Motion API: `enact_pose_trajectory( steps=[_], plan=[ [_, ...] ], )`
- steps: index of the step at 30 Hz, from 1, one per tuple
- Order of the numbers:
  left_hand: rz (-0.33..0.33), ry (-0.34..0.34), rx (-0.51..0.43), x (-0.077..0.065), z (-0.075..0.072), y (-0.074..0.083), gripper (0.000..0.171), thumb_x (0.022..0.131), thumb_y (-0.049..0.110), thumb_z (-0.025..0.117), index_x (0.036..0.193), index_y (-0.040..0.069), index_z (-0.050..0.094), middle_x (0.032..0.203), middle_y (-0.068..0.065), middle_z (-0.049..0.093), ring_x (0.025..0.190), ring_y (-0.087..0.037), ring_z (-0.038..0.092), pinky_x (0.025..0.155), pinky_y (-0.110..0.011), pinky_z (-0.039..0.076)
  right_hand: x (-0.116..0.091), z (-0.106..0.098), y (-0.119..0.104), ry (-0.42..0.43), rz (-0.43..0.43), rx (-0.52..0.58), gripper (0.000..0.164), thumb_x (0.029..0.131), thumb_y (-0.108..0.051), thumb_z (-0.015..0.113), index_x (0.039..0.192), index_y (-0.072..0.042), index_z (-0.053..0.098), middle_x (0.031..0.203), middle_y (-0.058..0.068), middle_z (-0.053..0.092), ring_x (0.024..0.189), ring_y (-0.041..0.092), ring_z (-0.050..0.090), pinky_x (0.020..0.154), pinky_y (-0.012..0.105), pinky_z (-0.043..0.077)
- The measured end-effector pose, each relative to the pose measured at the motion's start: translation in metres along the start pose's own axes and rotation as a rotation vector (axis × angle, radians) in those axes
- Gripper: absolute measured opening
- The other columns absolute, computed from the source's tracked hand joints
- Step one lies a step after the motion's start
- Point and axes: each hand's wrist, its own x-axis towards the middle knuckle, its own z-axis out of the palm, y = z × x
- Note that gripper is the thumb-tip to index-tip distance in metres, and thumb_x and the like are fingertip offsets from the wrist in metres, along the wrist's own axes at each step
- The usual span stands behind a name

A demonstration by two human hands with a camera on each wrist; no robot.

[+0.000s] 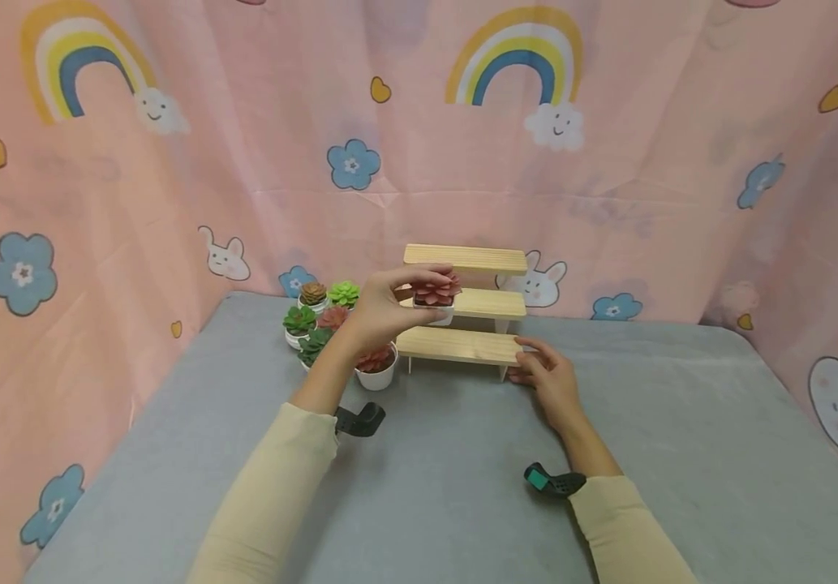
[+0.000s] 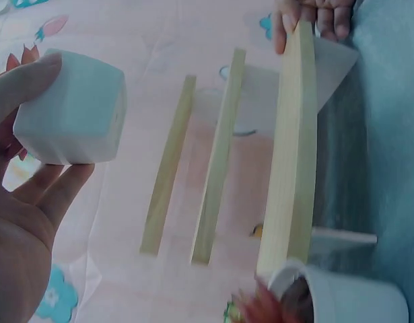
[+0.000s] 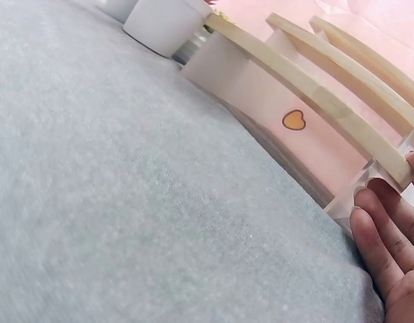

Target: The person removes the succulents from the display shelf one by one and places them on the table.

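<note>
My left hand (image 1: 382, 312) holds up a red succulent (image 1: 436, 289) in a white squarish pot (image 2: 75, 108), thumb and fingers pinching the pot's sides. It hovers in front of the middle board of a three-tier wooden display stand (image 1: 458, 344), with air beneath the pot in the left wrist view. At the stand's lowest board, my right hand (image 1: 550, 385) grips the right end. The thumb lies against the board's end and the other fingers (image 3: 385, 222) are lower, by the see-through side support. Part of the right hand is cut off in the right wrist view.
Left of the stand, several potted succulents cluster, among them a green one (image 1: 299, 319), a brown one (image 1: 312, 294) and a red one in a white pot (image 1: 377, 375). A grey cloth (image 1: 448, 487) covers the table. Behind hangs a pink patterned curtain (image 1: 280, 122).
</note>
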Motion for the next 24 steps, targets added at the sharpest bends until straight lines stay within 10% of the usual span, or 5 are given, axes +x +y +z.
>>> enact_pose_trajectory(
  steps=[24],
  plan=[
    [-0.042, 0.276, 0.192, -0.094, -0.085, -0.012, 0.047, 0.08, 0.001, 0.083, 0.125, 0.008, 0.071, 0.132, -0.009, 0.069, 0.107, 0.003, 0.067, 0.087, -0.016, 0.057, 0.0, 0.0, 0.001, -0.015, -0.048, 0.029, 0.036, 0.103, -0.01, 0.055, 0.136, 0.003, 0.057, 0.082, -0.02, 0.069, 0.072, 0.002, 0.07, 0.07, 0.02, 0.062]
  ],
)
